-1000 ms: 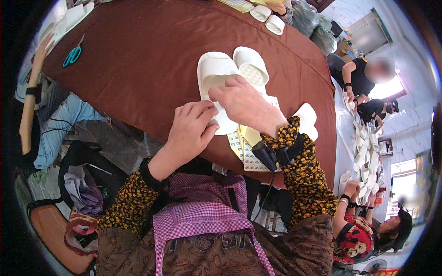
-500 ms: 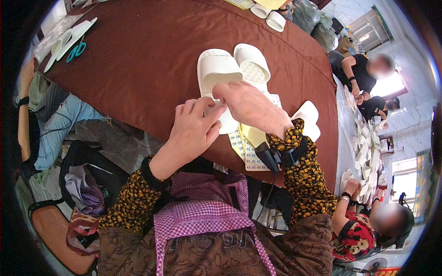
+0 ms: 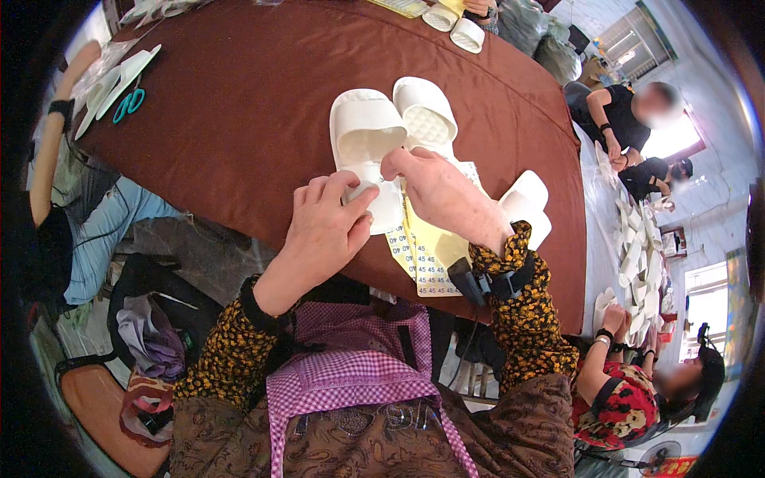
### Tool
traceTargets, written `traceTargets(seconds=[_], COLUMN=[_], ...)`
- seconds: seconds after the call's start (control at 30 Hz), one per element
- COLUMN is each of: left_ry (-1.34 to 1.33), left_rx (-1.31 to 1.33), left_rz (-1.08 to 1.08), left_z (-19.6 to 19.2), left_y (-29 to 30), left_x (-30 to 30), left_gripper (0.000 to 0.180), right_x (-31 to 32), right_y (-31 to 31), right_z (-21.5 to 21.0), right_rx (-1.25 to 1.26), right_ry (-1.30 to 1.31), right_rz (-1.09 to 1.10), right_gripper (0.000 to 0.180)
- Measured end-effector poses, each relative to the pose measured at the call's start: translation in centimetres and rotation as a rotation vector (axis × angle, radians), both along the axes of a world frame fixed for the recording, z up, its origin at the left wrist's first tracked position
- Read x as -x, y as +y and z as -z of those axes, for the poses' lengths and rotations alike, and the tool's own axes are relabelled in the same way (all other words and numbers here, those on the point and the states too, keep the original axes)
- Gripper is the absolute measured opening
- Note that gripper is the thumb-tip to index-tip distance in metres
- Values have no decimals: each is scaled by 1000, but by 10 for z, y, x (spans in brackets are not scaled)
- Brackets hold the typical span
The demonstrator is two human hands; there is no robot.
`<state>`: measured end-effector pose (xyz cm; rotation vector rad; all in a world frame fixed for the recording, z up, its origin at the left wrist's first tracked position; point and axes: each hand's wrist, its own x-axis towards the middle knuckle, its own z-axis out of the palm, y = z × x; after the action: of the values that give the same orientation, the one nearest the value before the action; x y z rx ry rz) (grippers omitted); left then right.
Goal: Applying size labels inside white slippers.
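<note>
A white slipper lies in front of me, toe away, with a small dark mark on its footbed. My left hand rests at its left heel side, fingers apart and lightly bent, forefinger reaching over the footbed. Over its right edge hovers my right hand, fingers curled together; whatever they may pinch is hidden. The other white slipper lies close by on the right, its heel covered by that hand. Yellow sheets of printed number labels lie under my right hand and wrist.
More white slippers lie right of my wrist on the brown tablecloth. Teal scissors and white slippers are at the far left, beside a person's arm. Other people sit at a slipper-strewn table on the right.
My right hand has drawn back slightly from the left hand, uncovering the small mark on the footbed. The slippers appear slightly further left in view.
</note>
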<state>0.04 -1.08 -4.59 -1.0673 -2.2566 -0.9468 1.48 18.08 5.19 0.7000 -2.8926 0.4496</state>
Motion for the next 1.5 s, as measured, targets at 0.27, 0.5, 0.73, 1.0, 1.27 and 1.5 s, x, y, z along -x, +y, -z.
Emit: traceTargets(seconds=[0.27, 0.5, 0.73, 1.0, 1.27, 1.5], left_ry=[-25, -38, -68, -159, -151, -140], left_rx=[12, 5, -71, -68, -29, -34], left_rz=[6, 17, 4, -3, 23, 46], left_z=[-1, 1, 5, 2, 0, -1], left_y=[0, 2, 4, 5, 5, 11], left_x=[4, 3, -2, -3, -1, 9], left_gripper=[34, 35, 44, 54, 51, 52], right_x=[-12, -9, -8, -9, -13, -11], right_y=[-2, 3, -2, -1, 6, 16], right_z=[-2, 1, 6, 13, 7, 4], right_rx=[-111, -39, 98, 76, -3, -40], right_ry=[-37, 2, -78, -103, -47, -40], right_rz=[49, -14, -25, -75, -76, -14], right_gripper=[24, 25, 28, 27, 22, 21])
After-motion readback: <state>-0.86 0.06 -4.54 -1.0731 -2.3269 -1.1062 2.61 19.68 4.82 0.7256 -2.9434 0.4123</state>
